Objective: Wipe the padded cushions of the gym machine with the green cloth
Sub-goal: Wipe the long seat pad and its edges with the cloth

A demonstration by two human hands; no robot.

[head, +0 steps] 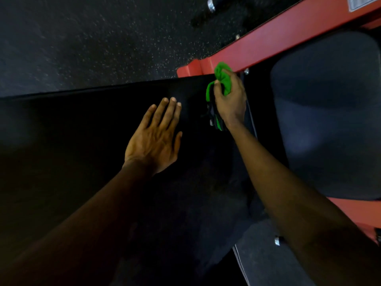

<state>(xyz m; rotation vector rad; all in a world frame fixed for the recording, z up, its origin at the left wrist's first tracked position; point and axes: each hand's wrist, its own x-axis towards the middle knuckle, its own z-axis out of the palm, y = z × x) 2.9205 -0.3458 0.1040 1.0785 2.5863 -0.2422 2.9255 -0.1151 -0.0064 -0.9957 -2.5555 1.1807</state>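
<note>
Green cloth is bunched in the right hand, fingers curled round it, at the far right corner of the big black pad, just beside the red frame. A strip of the cloth hangs down under the hand. Left hand lies flat on the black pad, fingers straight, holding nothing. A second dark pad sits right of the frame bar. Speckled dark floor beyond.
</note>
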